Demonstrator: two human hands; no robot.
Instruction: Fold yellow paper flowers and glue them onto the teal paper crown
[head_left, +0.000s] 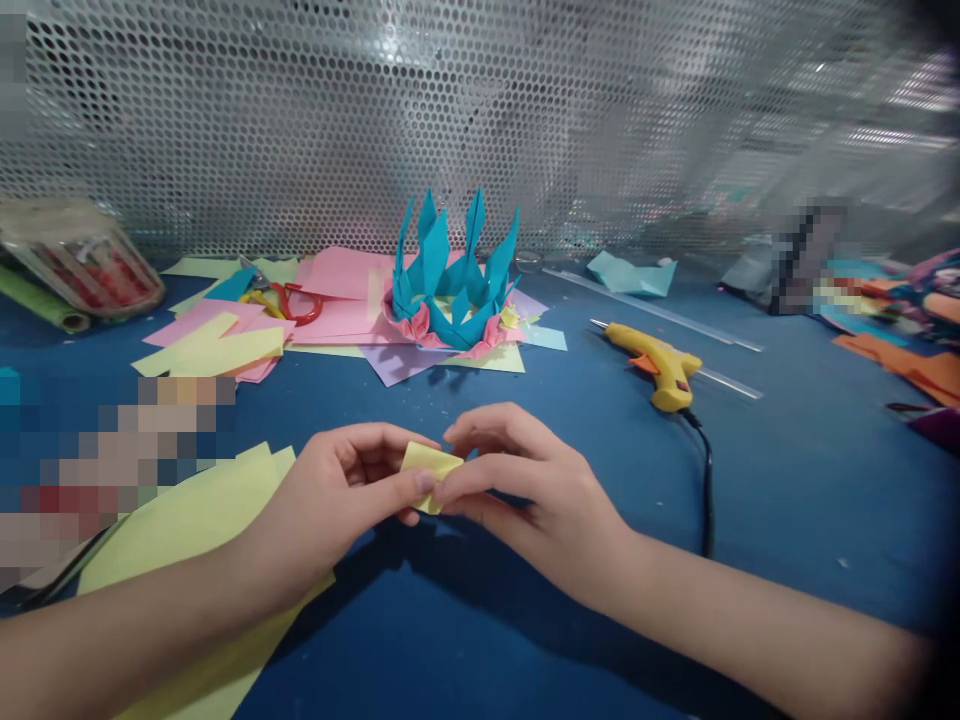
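Between my two hands is a small folded piece of yellow paper [429, 466], held above the blue table. My left hand [352, 475] pinches it from the left, thumb on top and fingers beneath. From the other side, the fingertips of my right hand [529, 490] close on its right edge. Beyond them stands a paper crown [454, 285] with upright teal points and a pink ruffled base. Sheets of yellow paper [195, 530] lie partly under my left forearm.
A yellow glue gun [660, 368] with a black cord lies to the right, beside clear glue sticks [660, 310]. Red-handled scissors [300, 305] rest on pink paper [341, 275]. A jar [82, 255] stands far left; a perforated metal screen [315, 120] borders the back.
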